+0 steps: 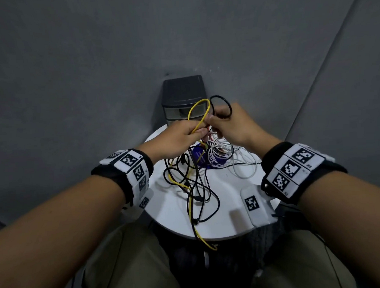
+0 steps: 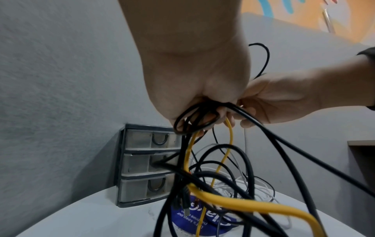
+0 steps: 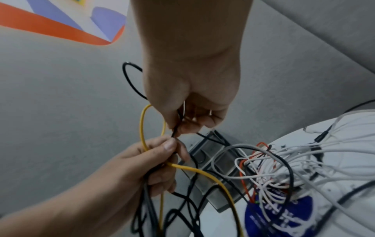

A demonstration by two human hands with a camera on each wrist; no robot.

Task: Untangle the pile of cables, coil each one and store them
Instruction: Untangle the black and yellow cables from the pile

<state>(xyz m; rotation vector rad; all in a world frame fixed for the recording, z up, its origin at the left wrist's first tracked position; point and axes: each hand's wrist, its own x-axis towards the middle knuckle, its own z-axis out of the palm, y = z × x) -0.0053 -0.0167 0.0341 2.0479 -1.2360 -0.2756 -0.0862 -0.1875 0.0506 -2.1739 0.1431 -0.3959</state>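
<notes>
Yellow cable (image 1: 199, 112) is pinched by the left hand (image 1: 175, 138), black cable (image 1: 221, 104) by the right hand (image 1: 230, 125); the pile (image 1: 207, 165) is still tangled, nothing coiled or stored.

The left hand (image 1: 175, 137) covers the stretch of thin yellow cable (image 1: 197, 114) it grips, and the right hand (image 1: 230, 125) hides where the black cable loop (image 1: 221, 106) enters its fingers. Both hands block the lower front of the dark plastic three-drawer organiser (image 1: 183, 95) at the far side. The white lettering on the round blue sticker (image 3: 278, 214) is blurred and crossed by white cables (image 3: 304, 162), unreadable. The yellow cable's near end drops past the round white table (image 1: 166, 209) edge.
</notes>
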